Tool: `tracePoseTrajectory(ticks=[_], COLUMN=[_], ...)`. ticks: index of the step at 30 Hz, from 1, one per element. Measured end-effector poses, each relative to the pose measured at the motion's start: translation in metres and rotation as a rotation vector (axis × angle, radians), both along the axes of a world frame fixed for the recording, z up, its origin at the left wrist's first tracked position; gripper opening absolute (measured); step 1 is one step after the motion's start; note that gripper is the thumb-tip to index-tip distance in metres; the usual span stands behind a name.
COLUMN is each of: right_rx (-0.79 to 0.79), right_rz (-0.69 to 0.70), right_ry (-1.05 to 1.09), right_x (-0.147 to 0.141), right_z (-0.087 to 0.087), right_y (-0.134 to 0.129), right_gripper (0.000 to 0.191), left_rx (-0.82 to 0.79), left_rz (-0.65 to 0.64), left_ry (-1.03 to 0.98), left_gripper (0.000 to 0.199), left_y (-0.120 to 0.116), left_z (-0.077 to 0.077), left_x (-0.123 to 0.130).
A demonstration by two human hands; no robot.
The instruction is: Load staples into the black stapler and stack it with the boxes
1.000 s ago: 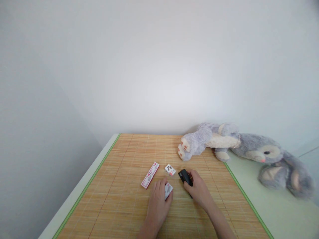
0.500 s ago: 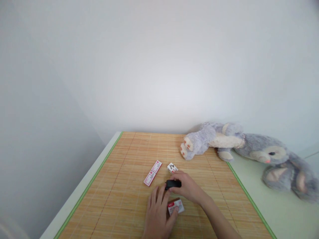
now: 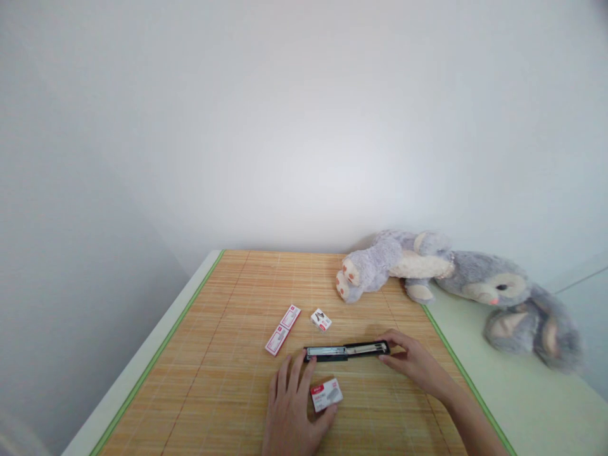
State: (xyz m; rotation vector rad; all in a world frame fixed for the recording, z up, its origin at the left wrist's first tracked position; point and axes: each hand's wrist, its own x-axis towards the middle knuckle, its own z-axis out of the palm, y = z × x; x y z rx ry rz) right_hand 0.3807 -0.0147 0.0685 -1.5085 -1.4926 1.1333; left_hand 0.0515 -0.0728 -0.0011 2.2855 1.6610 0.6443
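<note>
In front of me, between the two hands, I am seeing a black stapler [image 3: 346, 350], which is stretching sideways above the middle of the near part of the mat. Its two halves are standing opened out, forming almost a straight line, and they are showing a shiny metal channel on the left and a paler inner side on the right. With my right hand [image 3: 413, 364] I am pinching the right end of this stapler; the thumb and the fingers are closing on it from two sides. My left hand [image 3: 294, 415] is lying palm down, its fingers open and spreading, and the front fingertips are touching the left end of the stapler without wrapping around it. A red-and-white staple box [image 3: 326, 395] is lying just beside this hand, between its forefinger and its thumb; whether the thumb is touching the box, I am not able to tell.

Beyond the stapler, a small white box [image 3: 320, 320] with a dark picture is resting on the bamboo mat [image 3: 232, 392]. To its left, two pink-bordered boxes [image 3: 283, 330] are lying end to end in a slanting row. The green-edged mat is covering much of the pale worktop [image 3: 522, 399]. At the back right, a grey plush rabbit [image 3: 422, 266] is lying near the wall [image 3: 304, 126], its feet resting on the mat and its head reaching over the pale surface
</note>
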Motion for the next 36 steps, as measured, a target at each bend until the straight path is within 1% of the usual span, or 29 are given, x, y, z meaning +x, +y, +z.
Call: tracePoseTrajectory(ticks=[3,5,7,9,11,12,14,16,19,20,21,22,23,25,27,29,31,33,35,36], right_rx=[-0.04,-0.088,-0.194,-0.334,-0.444,-0.48,-0.492,-0.412,-0.185,-0.122,-0.076,-0.046,-0.022,0.019,0.038,0.043,0.049,0.059,0.069,0.075], right_rz=[-0.029,-0.057,-0.052,0.006,0.073,0.097,0.13,0.108,-0.013,-0.025,-0.009,0.03,0.08,0.152,0.166,0.152,0.132,0.103,0.069,0.059], right_ry=[-0.038,-0.004,0.067,0.141,0.196,0.215,0.238,0.198,-0.032,-0.115,-0.183,-0.234,-0.267,-0.314,-0.344,-0.342,-0.321,-0.3,-0.296,-0.302], right_x=[0.003,-0.001,-0.014,-0.035,-0.063,-0.077,-0.097,-0.105,-0.102,-0.1,-0.099,-0.098,-0.099,-0.1,-0.098,-0.094,-0.091,-0.095,-0.105,-0.113], right_z=[-0.022,-0.031,-0.038,-0.043,-0.049,-0.052,-0.056,-0.058,-0.057,-0.055,-0.054,-0.052,-0.05,-0.048,-0.047,-0.046,-0.042,-0.035,-0.028,-0.025], right_y=[-0.008,-0.019,-0.035,-0.051,-0.065,-0.069,-0.072,-0.069,-0.06,-0.058,-0.056,-0.054,-0.053,-0.053,-0.053,-0.052,-0.05,-0.045,-0.037,-0.033], right_gripper=[0.046,0.054,0.052,0.053,0.059,0.062,0.065,0.06,0.04,0.033,0.033,0.04,0.046,0.046,0.04,0.04,0.046,0.051,0.046,0.042], left_rx=[0.028,0.028,-0.009,-0.074,-0.134,-0.155,-0.182,-0.195,-0.219,-0.227,-0.234,-0.238,-0.239,-0.235,-0.228,-0.217,-0.183,-0.13,-0.087,-0.077], left_rz=[-0.001,-0.002,-0.025,-0.06,-0.09,-0.105,-0.137,-0.158,-0.176,-0.184,-0.194,-0.203,-0.211,-0.216,-0.211,-0.209,-0.195,-0.168,-0.147,-0.142], left_ry=[-0.032,-0.067,-0.096,-0.118,-0.14,-0.151,-0.171,-0.188,-0.22,-0.232,-0.242,-0.249,-0.252,-0.25,-0.24,-0.228,-0.221,-0.211,-0.19,-0.178], left_gripper=[0.084,0.074,0.059,0.046,0.04,0.039,0.036,0.035,0.042,0.044,0.043,0.041,0.039,0.034,0.031,0.031,0.038,0.052,0.064,0.067], left_y=[-0.004,-0.006,-0.007,-0.006,-0.001,0.002,0.01,0.017,0.023,0.025,0.026,0.027,0.028,0.03,0.031,0.03,0.028,0.025,0.023,0.022], left_z=[-0.007,-0.011,-0.012,-0.006,0.004,0.009,0.019,0.024,0.024,0.023,0.022,0.022,0.022,0.023,0.025,0.026,0.025,0.022,0.018,0.016], left_x=[-0.009,-0.018,-0.026,-0.031,-0.03,-0.028,-0.022,-0.019,-0.019,-0.02,-0.022,-0.023,-0.025,-0.029,-0.033,-0.038,-0.04,-0.038,-0.034,-0.032])
